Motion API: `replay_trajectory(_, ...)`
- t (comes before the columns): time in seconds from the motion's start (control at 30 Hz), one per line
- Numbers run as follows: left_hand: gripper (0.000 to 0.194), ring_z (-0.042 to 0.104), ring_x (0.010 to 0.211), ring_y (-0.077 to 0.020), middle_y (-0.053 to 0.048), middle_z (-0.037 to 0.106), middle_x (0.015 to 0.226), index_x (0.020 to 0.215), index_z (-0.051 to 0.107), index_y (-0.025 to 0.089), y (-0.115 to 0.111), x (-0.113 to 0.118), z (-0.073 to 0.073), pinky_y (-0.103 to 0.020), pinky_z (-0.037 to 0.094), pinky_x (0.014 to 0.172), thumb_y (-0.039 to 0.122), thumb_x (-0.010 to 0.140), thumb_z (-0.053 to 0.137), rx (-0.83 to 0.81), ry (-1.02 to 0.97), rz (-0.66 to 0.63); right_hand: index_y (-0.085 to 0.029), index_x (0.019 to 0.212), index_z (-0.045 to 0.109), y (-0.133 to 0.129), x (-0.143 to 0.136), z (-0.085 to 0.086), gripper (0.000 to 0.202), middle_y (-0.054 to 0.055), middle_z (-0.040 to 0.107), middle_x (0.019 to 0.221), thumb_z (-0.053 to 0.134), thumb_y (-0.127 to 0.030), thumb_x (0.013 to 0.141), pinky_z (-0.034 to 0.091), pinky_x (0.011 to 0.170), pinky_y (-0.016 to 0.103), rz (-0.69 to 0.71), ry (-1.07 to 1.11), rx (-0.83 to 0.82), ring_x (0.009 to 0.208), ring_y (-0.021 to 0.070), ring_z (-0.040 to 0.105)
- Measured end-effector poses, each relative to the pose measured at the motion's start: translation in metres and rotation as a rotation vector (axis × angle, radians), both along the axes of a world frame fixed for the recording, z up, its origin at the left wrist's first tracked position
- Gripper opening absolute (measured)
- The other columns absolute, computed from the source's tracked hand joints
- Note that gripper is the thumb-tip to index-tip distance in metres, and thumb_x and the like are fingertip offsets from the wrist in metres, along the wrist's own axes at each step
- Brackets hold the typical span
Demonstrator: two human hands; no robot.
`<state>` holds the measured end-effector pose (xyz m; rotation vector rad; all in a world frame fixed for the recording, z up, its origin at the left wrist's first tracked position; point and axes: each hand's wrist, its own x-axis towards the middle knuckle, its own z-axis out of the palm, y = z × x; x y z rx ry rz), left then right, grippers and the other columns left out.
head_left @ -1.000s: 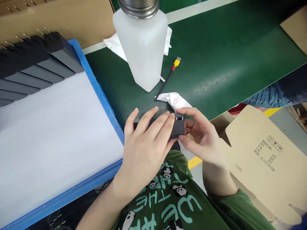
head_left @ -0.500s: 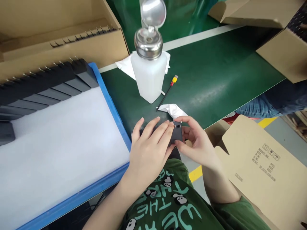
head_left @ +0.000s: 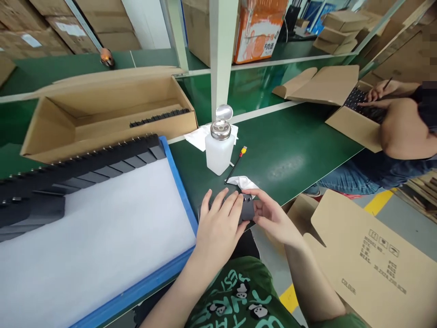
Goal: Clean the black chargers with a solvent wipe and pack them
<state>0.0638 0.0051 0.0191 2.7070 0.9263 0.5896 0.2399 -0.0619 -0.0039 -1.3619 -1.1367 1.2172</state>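
Observation:
A dark grey device (head_left: 247, 210) is held between both hands at the near edge of the green table. My left hand (head_left: 220, 223) lies over its top and left part, with the fingers bent around it. At its right end, my right hand (head_left: 269, 216) grips it between thumb and fingers. Just beyond the hands are a crumpled white cloth (head_left: 243, 182) and a short black cable (head_left: 235, 166) with a yellow and red plug. Much of the device is hidden under my left hand.
A white bottle (head_left: 219, 155) with its metal lid raised stands behind the cable. To the left, a blue-rimmed tray (head_left: 179, 184) holds a row of dark devices, with an open carton (head_left: 119, 132) behind. Cardboard (head_left: 368, 255) lies at right. Another person (head_left: 403, 123) works at the far right.
The view has tilted up and widened, bringing the shelf and the other person into sight. Both hands keep hold of the device, with little visible change in their grip.

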Motion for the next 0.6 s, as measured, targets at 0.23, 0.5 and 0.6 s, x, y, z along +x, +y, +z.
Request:
replay_trajectory(0.23, 0.041, 0.064, 0.12, -0.0343, -0.013, 0.07, 0.129, 0.129, 0.063, 0.015, 0.004, 0.006, -0.007, -0.058, 0.039, 0.111, 0.036, 0.093, 0.064, 0.131, -0.076, -0.069, -0.022, 0.133, 0.05, 0.016, 0.018, 0.015, 0.04, 0.006, 0.061, 0.113, 0.053, -0.033, 0.096, 0.047, 0.069, 0.023, -0.115, -0.089, 0.128, 0.075, 0.0078, 0.052)
replay_trajectory(0.5, 0.029, 0.066, 0.114, -0.0296, -0.009, 0.073, 0.121, 0.119, 0.068, 0.023, 0.016, 0.006, -0.029, -0.057, 0.041, 0.106, 0.022, 0.097, 0.05, 0.195, -0.101, -0.062, -0.027, 0.134, 0.059, 0.004, 0.007, 0.005, 0.046, 0.008, 0.062, 0.119, 0.065, -0.035, 0.089, 0.048, 0.065, 0.025, 0.001, -0.236, 0.223, 0.076, 0.0101, 0.054)
replay_trajectory(0.6, 0.025, 0.067, 0.111, -0.0297, -0.008, 0.074, 0.118, 0.114, 0.069, 0.025, 0.02, 0.009, -0.03, -0.058, 0.043, 0.104, 0.023, 0.095, 0.052, 0.162, -0.086, -0.069, -0.025, 0.139, 0.055, -0.001, 0.003, -0.009, 0.048, 0.011, 0.059, 0.125, 0.058, -0.041, 0.094, 0.051, 0.066, 0.026, -0.009, -0.247, 0.258, 0.08, 0.0113, 0.056)
